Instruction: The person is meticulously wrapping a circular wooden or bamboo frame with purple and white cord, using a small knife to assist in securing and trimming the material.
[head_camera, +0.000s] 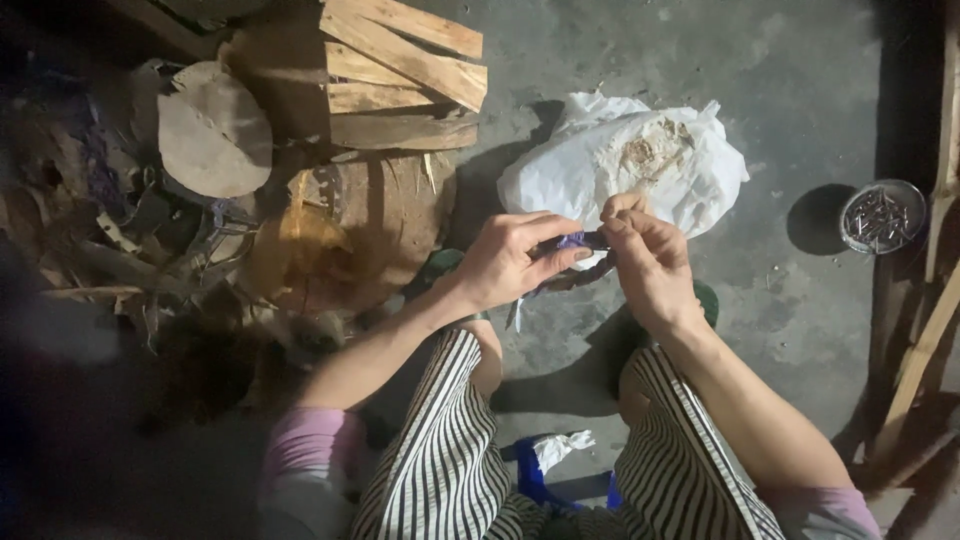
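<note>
**Pinching a small purple item over the floor**

Looking down w/ the head camera, we see our two bare hands meeting in the middle of the view, above the grey concrete floor (780, 90). Our left hand (505, 260) curls round a small purple item (578, 241); thumb & fingers (560, 228) are closed on it. Our right hand (645, 255) meets it from the other side, fingertips pressed together on the same item's end. What the item is, we can't tell; it's mostly hidden by both hands.

Just beyond the hands lies a crumpled white plastic bag (620, 155) w/ a brownish patch on top. To the left sits a round wood stump (385, 215), w/ split firewood (400, 70) stacked behind it. Far right, a small round metal bowl of nails (882, 216) rests near some wooden slats (920, 350). Our striped trousers (440, 460) fill the bottom, knees apart, a blue thing w/ a white scrap (560, 450) between them.
</note>
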